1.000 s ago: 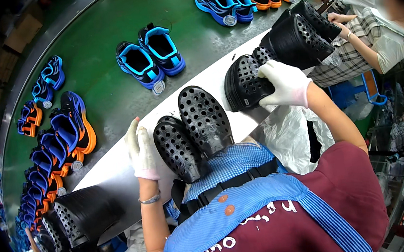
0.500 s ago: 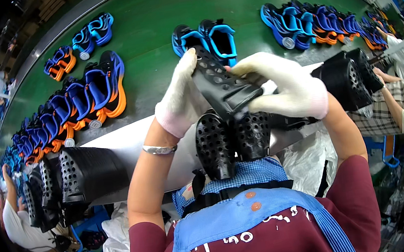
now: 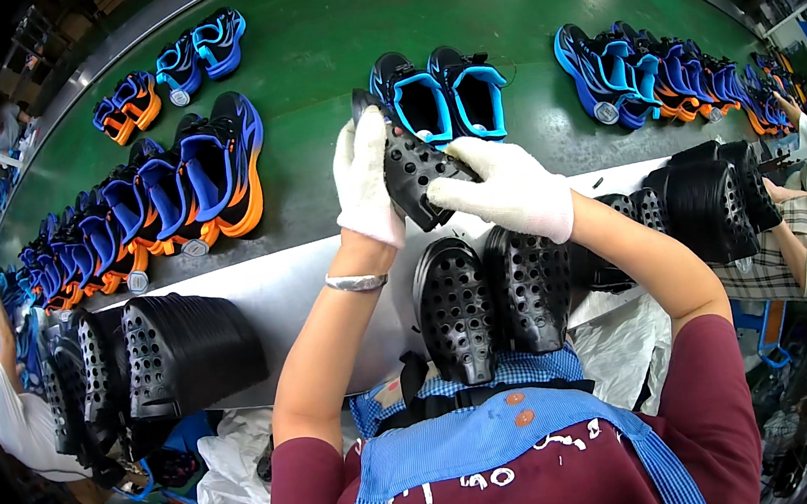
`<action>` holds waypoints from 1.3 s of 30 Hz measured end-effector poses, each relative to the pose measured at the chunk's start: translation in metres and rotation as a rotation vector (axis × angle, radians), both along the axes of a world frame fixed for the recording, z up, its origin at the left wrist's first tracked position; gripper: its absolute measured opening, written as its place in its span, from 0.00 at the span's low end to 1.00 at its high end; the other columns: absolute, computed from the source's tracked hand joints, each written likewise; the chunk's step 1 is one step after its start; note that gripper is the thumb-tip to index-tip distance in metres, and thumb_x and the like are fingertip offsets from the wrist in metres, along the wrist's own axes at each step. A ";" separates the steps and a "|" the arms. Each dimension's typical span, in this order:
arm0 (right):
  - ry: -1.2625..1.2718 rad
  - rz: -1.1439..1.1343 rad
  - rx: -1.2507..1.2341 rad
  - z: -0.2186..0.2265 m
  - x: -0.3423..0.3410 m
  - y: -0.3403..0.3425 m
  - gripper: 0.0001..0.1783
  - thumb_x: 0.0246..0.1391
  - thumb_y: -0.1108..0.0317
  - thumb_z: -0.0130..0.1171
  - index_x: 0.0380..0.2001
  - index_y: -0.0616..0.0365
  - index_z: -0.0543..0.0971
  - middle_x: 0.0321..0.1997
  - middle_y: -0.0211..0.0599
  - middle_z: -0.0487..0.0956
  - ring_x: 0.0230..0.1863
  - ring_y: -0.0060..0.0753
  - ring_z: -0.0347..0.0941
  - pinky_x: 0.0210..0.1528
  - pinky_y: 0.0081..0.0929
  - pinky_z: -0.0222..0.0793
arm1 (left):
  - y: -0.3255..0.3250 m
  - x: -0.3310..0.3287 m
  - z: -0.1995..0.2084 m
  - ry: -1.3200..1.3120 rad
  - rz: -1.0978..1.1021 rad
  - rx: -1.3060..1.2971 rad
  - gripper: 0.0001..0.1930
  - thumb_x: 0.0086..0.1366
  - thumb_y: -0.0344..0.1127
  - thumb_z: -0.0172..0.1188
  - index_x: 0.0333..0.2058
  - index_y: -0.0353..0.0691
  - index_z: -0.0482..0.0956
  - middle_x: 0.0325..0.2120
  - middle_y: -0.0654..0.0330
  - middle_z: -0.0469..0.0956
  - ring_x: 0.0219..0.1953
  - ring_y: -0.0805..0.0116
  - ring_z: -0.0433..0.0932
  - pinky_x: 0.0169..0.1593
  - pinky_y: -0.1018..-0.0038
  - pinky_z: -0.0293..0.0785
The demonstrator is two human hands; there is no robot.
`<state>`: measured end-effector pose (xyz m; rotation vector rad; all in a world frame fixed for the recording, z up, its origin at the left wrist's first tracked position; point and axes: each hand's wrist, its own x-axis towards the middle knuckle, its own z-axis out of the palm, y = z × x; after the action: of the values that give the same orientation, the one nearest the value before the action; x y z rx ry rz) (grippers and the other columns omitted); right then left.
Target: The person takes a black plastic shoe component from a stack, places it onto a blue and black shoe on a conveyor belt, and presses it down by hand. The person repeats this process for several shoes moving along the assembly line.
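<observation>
Between my gloved hands is a black perforated shoe insert (image 3: 407, 169), tilted with its narrow tip up. My left hand (image 3: 363, 174) grips its left side, thumb near the tip. From the right, my right hand (image 3: 511, 188) closes on its lower part, thumb laid across the holes. Just beyond it, on the green surface, stand a black-and-blue sneaker (image 3: 414, 105) and a matching sneaker (image 3: 471, 98), both with their openings toward me. Nearer my body, two similar inserts, a left one (image 3: 455, 311) and a right one (image 3: 533, 286), lie side by side at the pale ledge.
Nested black inserts (image 3: 199, 348) fill the ledge at left, with another stack (image 3: 705, 205) at right. Blue-and-orange sneakers (image 3: 212, 170) line the green conveyor (image 3: 317, 41) at left, and more sneakers (image 3: 628, 68) stand at right. Other people work at both sides.
The held insert has turned more upright, and my right hand has moved left and closer to my left hand. Sneakers and ledge sit slightly further right in view.
</observation>
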<state>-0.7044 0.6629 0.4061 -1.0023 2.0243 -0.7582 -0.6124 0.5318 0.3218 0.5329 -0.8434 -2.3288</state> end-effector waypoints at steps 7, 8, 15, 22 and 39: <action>0.219 -0.003 -0.186 -0.024 -0.012 -0.006 0.23 0.52 0.51 0.57 0.35 0.65 0.78 0.30 0.49 0.80 0.35 0.44 0.79 0.42 0.35 0.73 | -0.003 -0.015 -0.016 -0.118 0.118 -0.097 0.23 0.68 0.47 0.60 0.50 0.33 0.73 0.37 0.62 0.76 0.40 0.77 0.74 0.45 0.79 0.72; 0.231 0.021 -0.121 -0.017 -0.019 -0.007 0.23 0.52 0.51 0.57 0.34 0.64 0.78 0.29 0.50 0.80 0.34 0.45 0.80 0.40 0.37 0.74 | -0.010 -0.012 -0.020 -0.191 0.033 -0.199 0.23 0.68 0.48 0.59 0.50 0.32 0.74 0.38 0.62 0.77 0.40 0.76 0.74 0.45 0.79 0.72; 0.572 0.273 0.178 -0.002 -0.085 -0.015 0.24 0.49 0.49 0.58 0.29 0.65 0.80 0.25 0.54 0.79 0.29 0.50 0.78 0.37 0.38 0.73 | -0.010 0.002 -0.058 -0.357 -0.069 -1.299 0.21 0.60 0.42 0.61 0.48 0.35 0.77 0.50 0.46 0.75 0.53 0.46 0.74 0.57 0.62 0.71; 0.777 0.416 0.485 -0.006 -0.089 -0.097 0.23 0.45 0.54 0.53 0.32 0.63 0.85 0.35 0.56 0.82 0.40 0.51 0.81 0.44 0.38 0.77 | -0.016 -0.028 -0.056 -0.581 -0.140 -1.514 0.15 0.61 0.39 0.61 0.44 0.40 0.79 0.41 0.51 0.76 0.42 0.48 0.76 0.47 0.61 0.74; 0.603 0.259 0.464 -0.081 -0.073 -0.135 0.16 0.50 0.71 0.58 0.43 0.60 0.84 0.47 0.52 0.82 0.47 0.50 0.80 0.49 0.38 0.78 | -0.039 -0.066 -0.041 -1.018 -0.845 -1.415 0.23 0.54 0.47 0.62 0.49 0.47 0.82 0.45 0.48 0.81 0.46 0.52 0.80 0.53 0.65 0.76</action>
<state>-0.7776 0.5277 0.3253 -1.2682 2.3394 0.1846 -0.6779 0.4927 0.2811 0.6997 -3.1963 -1.1476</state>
